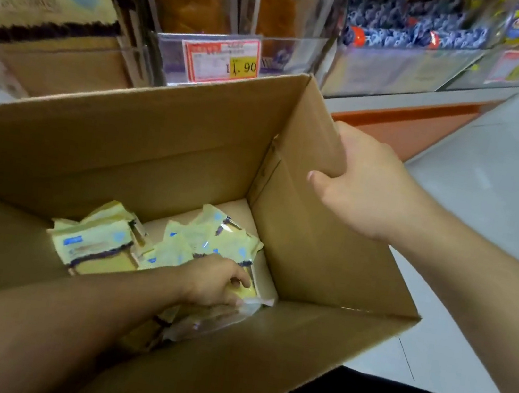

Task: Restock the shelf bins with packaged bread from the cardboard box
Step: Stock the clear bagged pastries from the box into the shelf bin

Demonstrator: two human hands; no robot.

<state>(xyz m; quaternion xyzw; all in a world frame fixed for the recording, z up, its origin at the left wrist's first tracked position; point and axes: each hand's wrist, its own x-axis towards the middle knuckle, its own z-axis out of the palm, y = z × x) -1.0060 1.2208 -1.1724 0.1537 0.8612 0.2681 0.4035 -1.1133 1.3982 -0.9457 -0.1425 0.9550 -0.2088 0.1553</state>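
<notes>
Few bread packets (99, 248) remain in the cardboard box (156, 154), so restocking looks nearly finished. Left hand (217, 281) grips one packet (245, 295); right hand (363, 191) holds the box flap (315, 130).

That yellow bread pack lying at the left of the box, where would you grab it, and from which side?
Probably from above, the only open side of the cardboard box. The bread pack lies flat and clear of the left hand, so fingers could pinch across its long edges at the middle. The right hand steadies the flap.
</notes>
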